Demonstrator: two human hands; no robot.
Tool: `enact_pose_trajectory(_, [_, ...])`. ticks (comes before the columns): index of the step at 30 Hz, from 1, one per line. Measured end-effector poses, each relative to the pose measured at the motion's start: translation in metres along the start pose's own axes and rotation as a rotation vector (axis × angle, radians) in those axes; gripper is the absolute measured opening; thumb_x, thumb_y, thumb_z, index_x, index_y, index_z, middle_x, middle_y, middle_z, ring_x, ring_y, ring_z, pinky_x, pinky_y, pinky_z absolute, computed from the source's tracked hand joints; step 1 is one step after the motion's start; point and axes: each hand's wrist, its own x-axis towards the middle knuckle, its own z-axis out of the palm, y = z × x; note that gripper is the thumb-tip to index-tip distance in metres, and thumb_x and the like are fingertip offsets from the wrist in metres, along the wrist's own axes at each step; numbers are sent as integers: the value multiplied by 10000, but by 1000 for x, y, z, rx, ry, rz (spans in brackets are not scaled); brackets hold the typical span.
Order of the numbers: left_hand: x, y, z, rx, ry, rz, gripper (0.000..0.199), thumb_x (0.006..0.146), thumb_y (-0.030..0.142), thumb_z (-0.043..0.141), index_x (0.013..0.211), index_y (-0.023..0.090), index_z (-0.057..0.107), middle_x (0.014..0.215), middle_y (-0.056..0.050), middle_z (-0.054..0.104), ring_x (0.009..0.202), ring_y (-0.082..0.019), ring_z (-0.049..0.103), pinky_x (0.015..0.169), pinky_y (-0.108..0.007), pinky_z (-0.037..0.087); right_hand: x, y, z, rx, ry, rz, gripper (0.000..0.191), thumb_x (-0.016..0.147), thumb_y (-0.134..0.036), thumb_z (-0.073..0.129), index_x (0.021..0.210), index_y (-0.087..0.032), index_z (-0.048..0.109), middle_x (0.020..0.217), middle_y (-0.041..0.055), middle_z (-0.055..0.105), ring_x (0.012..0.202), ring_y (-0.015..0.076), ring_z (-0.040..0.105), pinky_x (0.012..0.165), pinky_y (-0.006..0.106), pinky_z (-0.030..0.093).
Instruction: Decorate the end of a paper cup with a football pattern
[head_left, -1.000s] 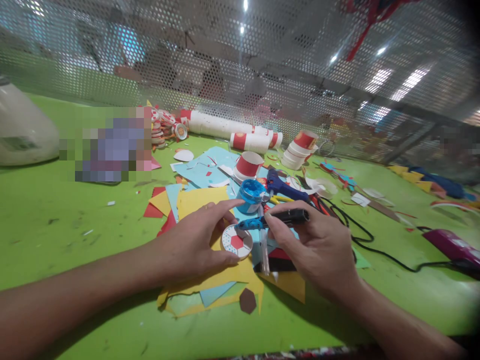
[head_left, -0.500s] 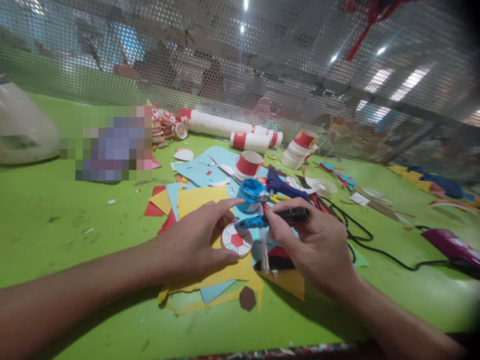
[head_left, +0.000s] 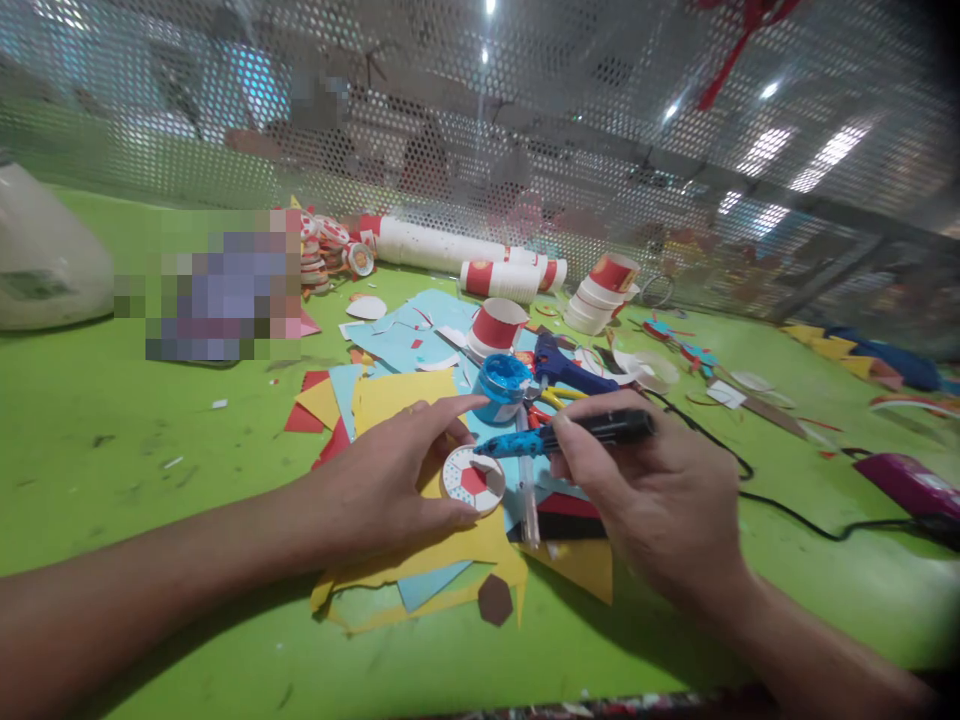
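Note:
Near the middle of the table lies a small round paper disc (head_left: 455,489) with a red hexagon at its centre, dark lines and blue dots on white sections. My left hand (head_left: 397,465) holds the disc at its left side, thumb along the lower edge and other fingers curled behind it; its index finger reaches toward the jar. Pinched in my right hand (head_left: 652,500) is a black marker pen (head_left: 600,431), its front end smeared blue, the tip just over the disc's upper edge. An open jar of blue paint (head_left: 501,390) stands right behind.
Coloured paper scraps (head_left: 409,400) spread beneath the hands. Behind them are a blue glue gun (head_left: 570,368), a red-and-white paper cup (head_left: 498,326) and stacked paper cups (head_left: 435,245). A black cable (head_left: 802,520) crosses the right side toward a purple device (head_left: 904,483).
My right hand has drawn back to the right with the marker pen. My left hand and the disc have stayed nearly in place.

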Motion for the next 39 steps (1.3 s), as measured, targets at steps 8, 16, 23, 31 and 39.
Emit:
enact_pose_trajectory(8, [0, -2, -1, 19, -21, -5, 758, 739, 334, 696, 1382, 374, 299, 1071, -21, 595, 983, -230, 574, 872, -390, 445, 1, 1, 4, 16, -56, 26, 37, 821, -197, 623, 784, -195, 624, 687, -22, 697, 524, 98, 637, 478, 195, 500])
enact_pose_trajectory(16, [0, 1, -1, 54, -36, -25, 744, 744, 336, 683, 1377, 360, 294, 1060, -21, 581, 944, -219, 579, 851, -387, 453, 4, 4, 5, 57, -85, 39, 51, 831, -204, 618, 784, -189, 631, 706, -11, 714, 513, 96, 640, 464, 186, 507])
enact_pose_trajectory(23, [0, 2, -2, 44, -50, -31, 761, 744, 333, 692, 1388, 356, 286, 1087, -31, 591, 961, -222, 578, 847, -369, 453, 3, 6, 6, 84, -106, 34, 31, 826, -197, 626, 795, -199, 629, 688, -14, 715, 489, 102, 639, 461, 195, 531])
enact_pose_trajectory(31, [0, -1, 0, 32, -9, -3, 747, 737, 334, 695, 1376, 370, 311, 1064, -18, 594, 950, -220, 570, 835, -365, 448, 5, 1, 4, 38, -107, 57, 84, 832, -212, 610, 752, -187, 620, 617, -23, 674, 460, 93, 601, 465, 192, 515])
enact_pose_trajectory(39, [0, -1, 1, 31, -5, 4, 747, 736, 339, 699, 1374, 360, 313, 1022, -8, 592, 872, -192, 572, 780, -328, 454, 2, 3, 6, 63, -120, 83, 86, 833, -212, 599, 755, -178, 609, 596, -28, 650, 461, 94, 596, 461, 194, 508])
